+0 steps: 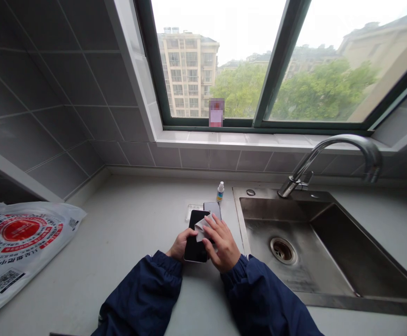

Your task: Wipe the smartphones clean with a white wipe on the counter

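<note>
A black phone (pixel 193 242) lies flat on the grey counter (pixel 126 242) in front of me. My left hand (pixel 179 244) grips its left edge with curled fingers. My right hand (pixel 222 242) presses a small white cloth (pixel 200 228) onto the screen, fingers laid over it. Just behind the phone lie a second dark phone-like slab (pixel 212 208) and a clear flat case (pixel 192 208). A small spray bottle (pixel 220 192) with a blue band stands upright behind them.
A steel sink (pixel 315 252) with a drain and a curved tap (pixel 332 151) takes up the right side. A white plastic bag (pixel 17 247) with red print lies at the left. Grey wall tiles and a window ledge (pixel 259 140) run behind the counter.
</note>
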Action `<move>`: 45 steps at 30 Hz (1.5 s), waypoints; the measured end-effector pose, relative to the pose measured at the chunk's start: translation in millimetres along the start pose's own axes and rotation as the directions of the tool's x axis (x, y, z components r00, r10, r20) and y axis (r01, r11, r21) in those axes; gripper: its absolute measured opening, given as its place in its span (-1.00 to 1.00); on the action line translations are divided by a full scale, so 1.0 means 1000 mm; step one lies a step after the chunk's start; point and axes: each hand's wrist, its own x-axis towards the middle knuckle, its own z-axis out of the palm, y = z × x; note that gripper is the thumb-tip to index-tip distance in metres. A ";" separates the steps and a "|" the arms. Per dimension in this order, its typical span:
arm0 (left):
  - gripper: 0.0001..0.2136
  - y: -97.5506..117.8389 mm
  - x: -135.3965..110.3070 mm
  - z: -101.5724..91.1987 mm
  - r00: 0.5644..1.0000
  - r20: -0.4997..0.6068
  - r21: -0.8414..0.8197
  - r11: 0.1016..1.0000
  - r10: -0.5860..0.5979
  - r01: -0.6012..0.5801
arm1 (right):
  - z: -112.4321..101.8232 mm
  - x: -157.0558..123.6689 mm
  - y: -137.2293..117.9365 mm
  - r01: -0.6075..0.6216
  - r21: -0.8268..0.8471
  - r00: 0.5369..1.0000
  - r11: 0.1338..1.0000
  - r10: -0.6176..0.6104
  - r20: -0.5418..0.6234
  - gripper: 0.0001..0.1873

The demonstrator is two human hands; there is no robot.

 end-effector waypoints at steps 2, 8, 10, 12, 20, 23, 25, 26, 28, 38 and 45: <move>-0.61 0.000 0.000 0.002 0.999 0.016 -0.018 0.999 0.028 -0.028 | 0.000 0.000 -0.001 0.026 -0.001 0.999 1.000 -0.026 -0.019 -0.63; -0.50 0.001 -0.003 0.021 0.963 0.172 -0.087 0.977 0.208 -0.195 | 0.004 0.000 -0.001 0.053 -0.082 0.995 0.995 -0.046 0.083 -0.53; -0.47 0.002 -0.005 0.026 0.954 0.209 -0.092 0.976 0.213 -0.198 | 0.005 0.000 0.000 0.045 -0.110 0.993 0.993 -0.032 0.117 -0.48; -0.45 0.002 -0.005 0.027 0.954 0.231 -0.082 0.981 0.192 -0.177 | 0.005 0.000 0.001 0.035 -0.135 0.990 0.990 -0.016 0.138 -0.45; -0.35 -0.002 -0.001 0.015 0.951 0.260 -0.121 0.982 0.170 -0.142 | -0.003 0.001 -0.005 0.167 -0.088 0.961 0.982 -0.142 0.238 -0.39; -0.31 -0.001 0.000 0.015 0.951 0.253 -0.167 0.976 0.178 -0.139 | -0.005 0.002 -0.009 0.207 -0.033 0.951 0.978 -0.193 0.243 -0.34; -0.30 -0.001 0.001 0.017 0.949 0.253 -0.187 0.972 0.185 -0.139 | -0.006 0.002 -0.010 0.197 -0.014 0.963 0.980 -0.191 0.191 -0.34; -0.30 -0.001 0.001 0.017 0.947 0.254 -0.195 0.969 0.197 -0.149 | -0.005 0.002 -0.011 0.181 -0.014 0.972 0.983 -0.177 0.156 -0.36; -0.32 0.000 0.002 0.018 0.939 0.258 -0.207 0.962 0.228 -0.177 | -0.003 0.001 -0.010 0.144 -0.028 0.985 0.989 -0.141 0.098 -0.41; -0.42 -0.009 0.006 0.015 0.916 0.321 -0.133 0.969 0.242 -0.209 | 0.007 -0.002 -0.005 0.074 -0.146 0.982 0.986 -0.047 0.182 -0.34; -0.45 -0.014 0.005 0.016 0.892 0.351 -0.069 0.958 0.283 -0.277 | 0.008 -0.003 0.000 0.031 -0.159 0.986 0.987 -0.003 0.168 -0.27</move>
